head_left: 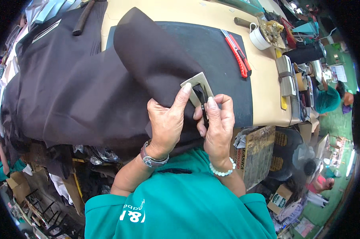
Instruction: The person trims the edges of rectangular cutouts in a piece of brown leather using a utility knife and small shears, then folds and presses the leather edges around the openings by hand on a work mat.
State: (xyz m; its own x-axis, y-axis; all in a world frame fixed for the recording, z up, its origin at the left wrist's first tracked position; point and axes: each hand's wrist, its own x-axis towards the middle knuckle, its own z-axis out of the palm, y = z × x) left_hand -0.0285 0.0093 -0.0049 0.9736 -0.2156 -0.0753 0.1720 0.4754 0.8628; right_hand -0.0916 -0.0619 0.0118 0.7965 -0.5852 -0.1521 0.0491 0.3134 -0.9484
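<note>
My left hand (167,121) is closed, its thumb pressed on the corner of a pale rectangular frame (206,85) with an open middle. Close beside it, my right hand (219,123) pinches a thin black piece (205,112) at the frame's near side. Whether this piece is a tool or a strip I cannot tell, as fingers cover much of it. Dark brown leather-like sheet material (88,91) spreads under and left of my hands, one rounded flap (138,44) folded up beyond them. A dark cutting mat (227,95) lies beneath.
On the mat's far right rests a red utility knife (237,55). A white mug (259,39) stands at the table's (267,95) back right, near stacked strips (285,75). A wooden-handled tool (83,18) lies far left on the sheet. Co-workers are off to both sides.
</note>
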